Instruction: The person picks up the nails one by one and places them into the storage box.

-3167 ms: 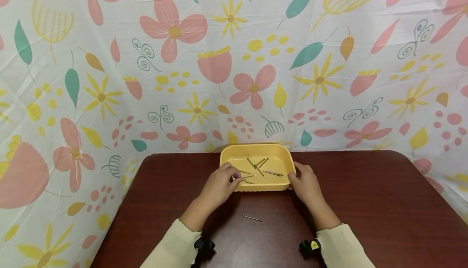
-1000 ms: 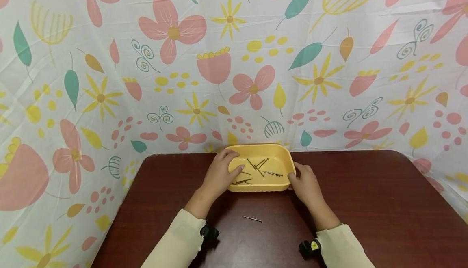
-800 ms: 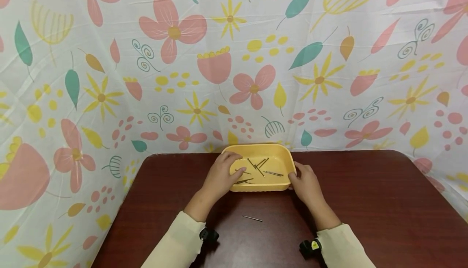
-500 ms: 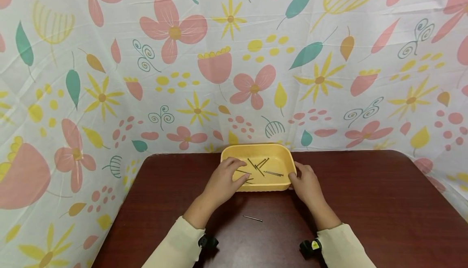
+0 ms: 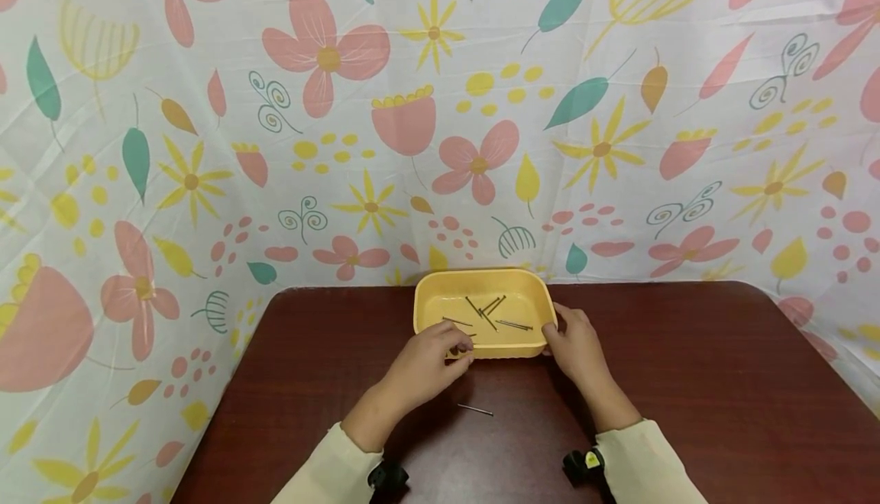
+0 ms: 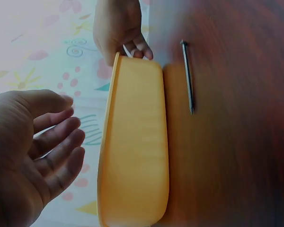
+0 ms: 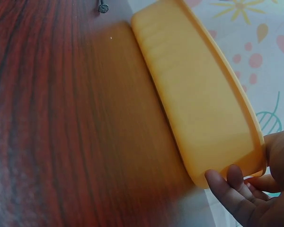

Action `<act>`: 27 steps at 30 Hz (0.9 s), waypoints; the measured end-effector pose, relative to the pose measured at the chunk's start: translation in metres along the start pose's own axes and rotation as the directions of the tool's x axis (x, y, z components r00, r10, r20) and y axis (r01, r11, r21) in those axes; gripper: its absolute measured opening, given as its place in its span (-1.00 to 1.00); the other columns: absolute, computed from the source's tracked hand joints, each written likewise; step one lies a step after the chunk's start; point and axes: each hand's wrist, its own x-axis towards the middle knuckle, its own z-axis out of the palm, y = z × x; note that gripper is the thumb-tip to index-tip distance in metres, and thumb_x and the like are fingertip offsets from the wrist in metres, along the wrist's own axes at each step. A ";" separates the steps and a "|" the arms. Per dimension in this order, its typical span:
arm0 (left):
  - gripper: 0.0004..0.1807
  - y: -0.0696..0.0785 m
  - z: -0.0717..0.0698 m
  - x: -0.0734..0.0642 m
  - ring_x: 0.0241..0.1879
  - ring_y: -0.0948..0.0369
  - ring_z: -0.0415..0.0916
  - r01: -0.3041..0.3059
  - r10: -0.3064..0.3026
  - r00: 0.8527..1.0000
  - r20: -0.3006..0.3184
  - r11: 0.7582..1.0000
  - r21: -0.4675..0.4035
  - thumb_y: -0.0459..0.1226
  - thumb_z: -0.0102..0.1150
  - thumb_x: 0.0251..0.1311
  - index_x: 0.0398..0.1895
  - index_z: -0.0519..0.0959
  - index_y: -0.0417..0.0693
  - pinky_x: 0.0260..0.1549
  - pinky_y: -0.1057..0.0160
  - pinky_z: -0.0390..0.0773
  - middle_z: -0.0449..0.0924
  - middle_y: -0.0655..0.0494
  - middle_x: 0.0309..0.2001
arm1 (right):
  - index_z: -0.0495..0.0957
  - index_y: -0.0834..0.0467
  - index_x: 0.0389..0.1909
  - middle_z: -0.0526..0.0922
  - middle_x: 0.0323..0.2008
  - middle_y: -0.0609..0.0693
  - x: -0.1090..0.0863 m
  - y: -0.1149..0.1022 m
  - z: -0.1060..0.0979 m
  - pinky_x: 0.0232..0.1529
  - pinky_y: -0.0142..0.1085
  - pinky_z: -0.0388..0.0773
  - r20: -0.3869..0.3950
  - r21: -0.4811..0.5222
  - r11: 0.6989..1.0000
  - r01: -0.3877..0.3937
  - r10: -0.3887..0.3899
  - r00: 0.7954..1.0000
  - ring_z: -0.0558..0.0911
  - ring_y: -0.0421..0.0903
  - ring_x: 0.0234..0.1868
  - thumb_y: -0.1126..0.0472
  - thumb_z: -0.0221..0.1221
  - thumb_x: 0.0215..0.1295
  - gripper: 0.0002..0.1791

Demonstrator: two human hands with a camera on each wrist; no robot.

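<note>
A yellow plastic tray (image 5: 509, 351) stands at the back of the table with several nails (image 5: 490, 313) lying loose in it. My right hand (image 5: 577, 345) grips its right end, thumb over the rim and fingers against the outer wall, as the right wrist view also shows. Over the tray's front left corner hovers my left hand (image 5: 428, 363), fingers loosely bent and holding nothing. The left wrist view shows this hand (image 6: 42, 142) apart from the tray wall (image 6: 135, 142). One more nail (image 5: 475, 410) lies on the table in front of the tray.
The dark red wooden table (image 5: 687, 382) reaches back to a white cloth (image 5: 481, 237) printed with flowers and leaves, close behind the tray. Black wrist cameras (image 5: 583, 467) are strapped at both sleeves.
My left hand has let go of a nail it pinched over the tray's left part, then moved back towards the front edge. The right hand keeps its place on the tray.
</note>
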 end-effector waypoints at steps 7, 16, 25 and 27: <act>-0.88 0.007 0.008 -0.006 -0.26 0.44 0.54 -0.031 0.027 0.988 0.151 0.999 0.023 -0.16 0.32 0.29 -0.19 0.69 0.06 -0.21 0.52 0.51 0.61 0.29 -0.25 | 0.24 0.42 0.45 0.36 0.19 0.36 0.001 0.000 0.000 -0.42 -0.38 0.66 0.003 0.000 1.000 -0.006 0.006 1.000 0.72 -0.07 -0.45 0.22 -0.05 0.42 -0.36; -0.92 0.006 0.022 -0.012 -0.30 0.47 0.50 -0.017 0.003 0.949 0.314 0.999 0.041 -0.18 0.37 0.24 -0.24 0.71 0.10 -0.26 0.54 0.47 0.60 0.32 -0.26 | 0.25 0.43 0.44 0.39 0.16 0.35 0.000 -0.001 0.001 -0.43 -0.40 0.65 -0.004 0.011 1.000 0.003 -0.003 1.000 0.70 -0.03 -0.45 0.22 -0.05 0.41 -0.37; -0.87 0.001 0.030 -0.013 -0.26 0.48 0.47 -0.015 -0.039 0.912 0.409 0.992 0.127 -0.18 0.44 0.16 -0.23 0.73 0.14 -0.21 0.51 0.48 0.58 0.36 -0.25 | 0.25 0.43 0.45 0.37 0.19 0.35 -0.002 -0.003 0.000 -0.42 -0.38 0.66 0.001 0.016 1.000 -0.012 0.012 1.000 0.70 -0.01 -0.44 0.23 -0.05 0.41 -0.37; -0.87 0.000 0.031 -0.014 -0.26 0.47 0.48 -0.028 -0.032 0.910 0.414 0.990 0.138 -0.19 0.45 0.14 -0.24 0.74 0.13 -0.20 0.51 0.48 0.58 0.35 -0.25 | 0.24 0.43 0.45 0.37 0.19 0.35 -0.002 -0.003 0.000 -0.42 -0.38 0.66 0.001 0.020 1.000 -0.010 0.010 1.000 0.70 -0.01 -0.44 0.23 -0.05 0.41 -0.37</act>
